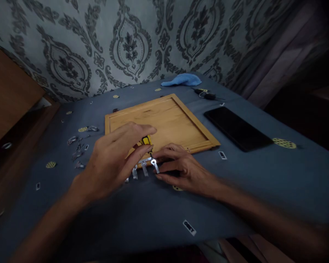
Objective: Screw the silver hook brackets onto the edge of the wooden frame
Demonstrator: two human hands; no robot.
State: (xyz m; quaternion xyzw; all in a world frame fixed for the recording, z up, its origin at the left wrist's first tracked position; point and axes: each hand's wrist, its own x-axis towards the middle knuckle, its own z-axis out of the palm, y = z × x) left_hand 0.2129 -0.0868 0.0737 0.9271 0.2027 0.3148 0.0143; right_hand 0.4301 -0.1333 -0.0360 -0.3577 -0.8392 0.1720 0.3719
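The left hand (115,151) has its thumb and fingers closed around a yellow-and-black tool (146,140), probably a screwdriver, held steeply so that its shaft points down at a bright metal bracket (156,167) on the near edge of the wooden panel (159,120). The right hand (185,168) comes in from the right, fingertips at the bracket, seemingly to steady it; whether they pinch it or merely rest against it, I cannot tell. The panel lies flat, perhaps so the table takes the load, and more metal pieces (144,169) line its near edge to the left of that bracket. Loose metal parts (92,128) lie farther left, within easy reach; the phone (238,128) at right and the blue cloth (185,79) at the far side seem set out of the way. The left hand covers the panel's near left corner and part of the row, the tool's tip is too small to make out, and both forearms blur toward the near side
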